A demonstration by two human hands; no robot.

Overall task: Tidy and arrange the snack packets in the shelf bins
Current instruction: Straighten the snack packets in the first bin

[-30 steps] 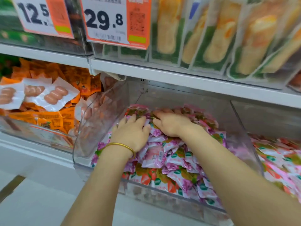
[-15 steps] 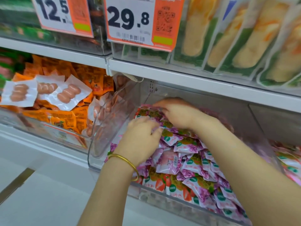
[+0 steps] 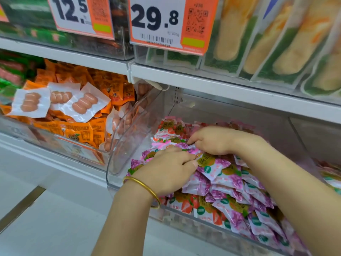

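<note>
Clear plastic bin point(image 3: 129, 145) is holding a heap of pink-and-purple snack packets point(image 3: 227, 183) piled right up to its front lip, with orange packets point(image 3: 81, 130) lying in the neighbouring bin to the left. Both hands are working in the upper middle of the heap: left hand point(image 3: 166, 170) is curling its fingers over packets and pinching one under the thumb, while right hand point(image 3: 212, 139), just behind it, is digging bent, close-set fingers into the pile, tips hidden, grip not discernible. Gold bangle point(image 3: 145, 187) is sitting on the left wrist.
</note>
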